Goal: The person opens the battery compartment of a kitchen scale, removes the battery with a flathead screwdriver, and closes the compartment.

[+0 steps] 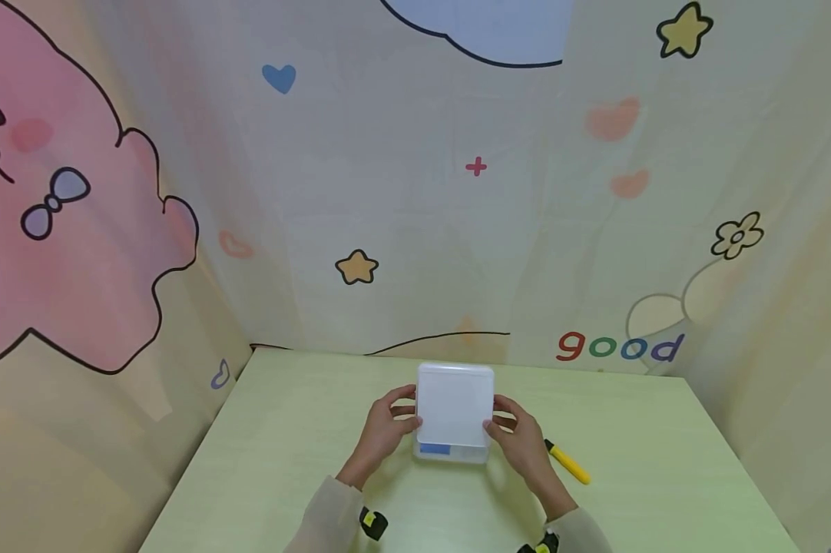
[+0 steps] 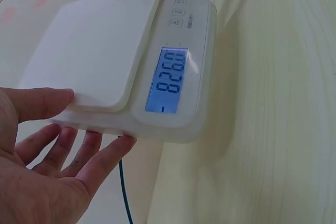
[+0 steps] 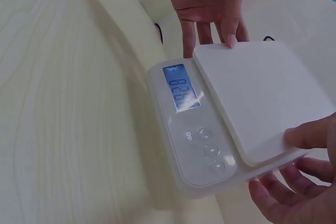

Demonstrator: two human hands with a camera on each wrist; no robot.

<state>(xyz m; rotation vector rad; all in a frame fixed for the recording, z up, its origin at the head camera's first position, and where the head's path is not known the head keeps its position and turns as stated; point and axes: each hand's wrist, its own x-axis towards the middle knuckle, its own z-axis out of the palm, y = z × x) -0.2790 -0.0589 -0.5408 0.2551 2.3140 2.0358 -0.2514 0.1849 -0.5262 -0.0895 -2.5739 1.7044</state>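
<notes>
A white digital kitchen scale [image 1: 455, 403] is held between both hands, its top plate [image 2: 97, 45] facing up and its front panel toward me. Lit digits show on its blue display [image 2: 167, 80], with several round buttons [image 3: 210, 150] beside it. The left hand [image 1: 384, 430] grips the left side, thumb on the plate's edge and fingers spread beneath the body. On the opposite side the right hand [image 1: 519, 438] grips likewise, its thumb [image 3: 310, 134] pressing the plate near its edge. In both wrist views the scale appears raised above the table.
A screwdriver with a yellow handle [image 1: 571, 465] lies on the pale green table [image 1: 305, 430], just right of the right hand. Behind the table hangs a printed curtain [image 1: 415, 192]. A thin dark cable [image 2: 125, 192] hangs below the scale in the left wrist view.
</notes>
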